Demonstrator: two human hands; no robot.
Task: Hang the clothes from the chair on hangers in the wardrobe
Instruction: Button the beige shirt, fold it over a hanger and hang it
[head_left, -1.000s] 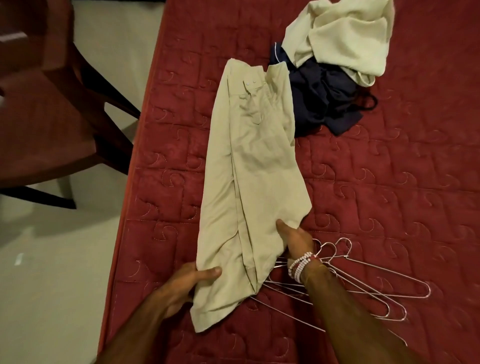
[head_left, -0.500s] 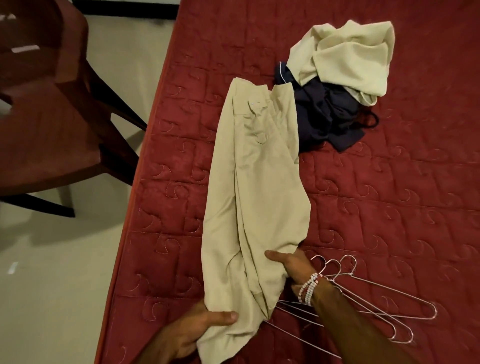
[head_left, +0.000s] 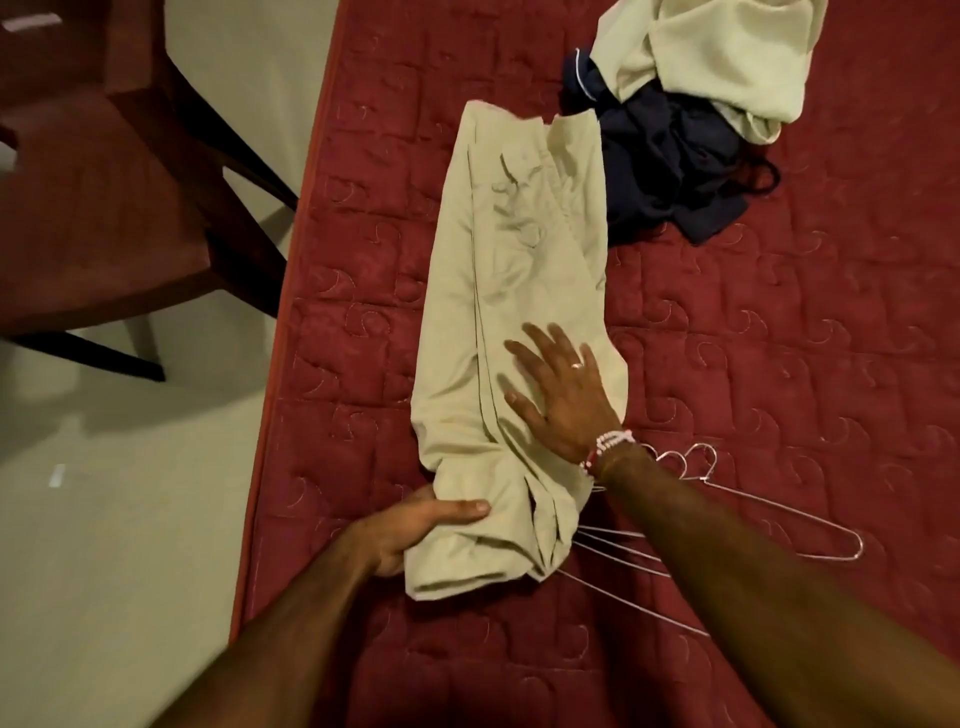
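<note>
head view, creased khaki trousers (head_left: 519, 291), wire hangers (head_left: 727, 499)

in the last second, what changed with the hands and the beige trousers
The right hand let go of the edge of the beige trousers and moved up to lie flat on the cloth, fingers spread. The left hand still grips the lower end, now bunched up further. The wire hangers, navy garment and cream garment lie on the bed as before.
</note>
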